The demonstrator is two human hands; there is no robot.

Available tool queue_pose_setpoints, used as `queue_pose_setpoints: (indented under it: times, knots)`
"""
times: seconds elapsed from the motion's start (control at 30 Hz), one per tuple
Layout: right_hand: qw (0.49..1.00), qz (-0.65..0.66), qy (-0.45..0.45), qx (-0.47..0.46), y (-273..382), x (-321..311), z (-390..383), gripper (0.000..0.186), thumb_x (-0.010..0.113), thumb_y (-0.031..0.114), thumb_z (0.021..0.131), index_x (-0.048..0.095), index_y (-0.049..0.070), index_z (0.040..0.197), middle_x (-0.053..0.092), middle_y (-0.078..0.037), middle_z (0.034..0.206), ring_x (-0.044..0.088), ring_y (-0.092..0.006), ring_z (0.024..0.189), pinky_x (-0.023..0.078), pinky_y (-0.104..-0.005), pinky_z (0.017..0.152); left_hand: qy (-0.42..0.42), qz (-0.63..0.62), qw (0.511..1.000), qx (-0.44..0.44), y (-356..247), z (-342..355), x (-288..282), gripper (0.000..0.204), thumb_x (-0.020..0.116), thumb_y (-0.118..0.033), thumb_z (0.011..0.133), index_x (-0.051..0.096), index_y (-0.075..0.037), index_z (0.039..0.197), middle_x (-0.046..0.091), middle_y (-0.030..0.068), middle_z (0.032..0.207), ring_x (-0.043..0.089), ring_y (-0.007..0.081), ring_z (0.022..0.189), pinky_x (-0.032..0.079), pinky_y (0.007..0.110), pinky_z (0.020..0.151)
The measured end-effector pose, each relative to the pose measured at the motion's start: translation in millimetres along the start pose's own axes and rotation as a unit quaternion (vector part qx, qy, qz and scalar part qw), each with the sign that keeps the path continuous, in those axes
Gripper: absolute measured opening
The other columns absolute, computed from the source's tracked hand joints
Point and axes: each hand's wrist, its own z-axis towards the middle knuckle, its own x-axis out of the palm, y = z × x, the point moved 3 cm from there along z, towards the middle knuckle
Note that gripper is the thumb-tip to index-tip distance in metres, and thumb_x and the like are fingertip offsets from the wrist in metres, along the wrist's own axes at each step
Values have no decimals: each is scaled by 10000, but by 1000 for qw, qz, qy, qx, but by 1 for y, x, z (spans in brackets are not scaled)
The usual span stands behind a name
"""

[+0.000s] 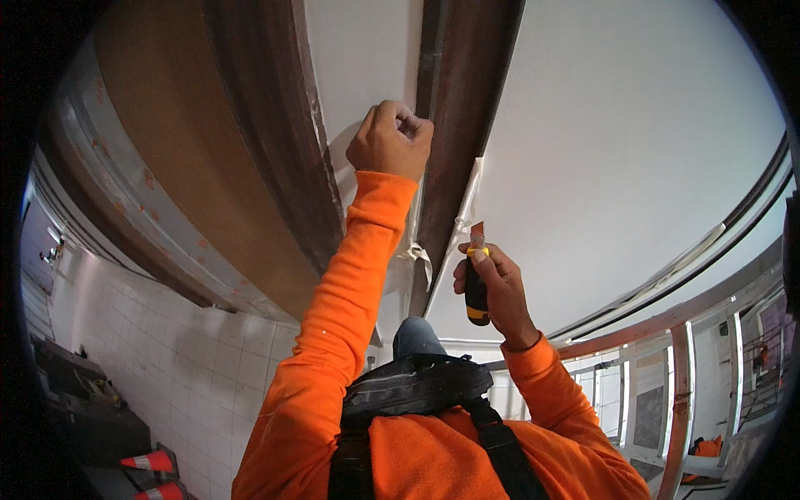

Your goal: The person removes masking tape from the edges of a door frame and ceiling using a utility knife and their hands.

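My left hand [390,143] is raised to the white wall strip [358,50] beside a dark brown wooden trim [457,92]. Its fingers are curled closed at the trim's left edge, and whatever they may hold is hidden. In my right hand [505,292] is a utility knife [476,287] with a black and yellow handle, its short blade pointing up. The blade is close to a loose strip of whitish masking tape [472,193] along the trim's right edge. Another curled piece of tape [422,257] hangs at the trim's left edge, below my left hand.
A wide white panel [633,142] spans the right. Left are another dark trim [271,125] and a brown board [179,108]. A metal ladder [679,392] stands lower right. Lower left, red-and-white cones [150,461] and dark boxes [92,412] are near a white tiled surface [200,358].
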Motion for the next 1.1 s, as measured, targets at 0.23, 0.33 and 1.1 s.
queue_pose_setpoints:
  times: [0.23,0.33,1.1]
  knots:
    - [1000,-14,1,1,-4,-2,1,325,507,297,1084,619,6,1175,659,-56,843,639,-127,731,534,-288,693,-13,-44,998,-48,46,-18,-12,131,733,-113,749,624,-88,816,651,63,760,655,261,666,518,392,607]
    - [999,-33,-2,8,-12,-7,6,340,501,310,1084,609,3,1183,652,-64,848,648,-140,740,542,-294,702,10,-169,984,-53,44,-24,-10,127,720,-80,814,697,-82,939,671,62,864,667,258,737,546,373,664]
    - [982,-47,-143,118,-51,-17,-41,377,534,350,1063,576,10,1219,648,-88,846,653,-190,715,555,-334,672,57,-144,985,73,111,-80,-17,117,714,7,819,656,-24,915,603,111,963,646,271,824,543,364,718]
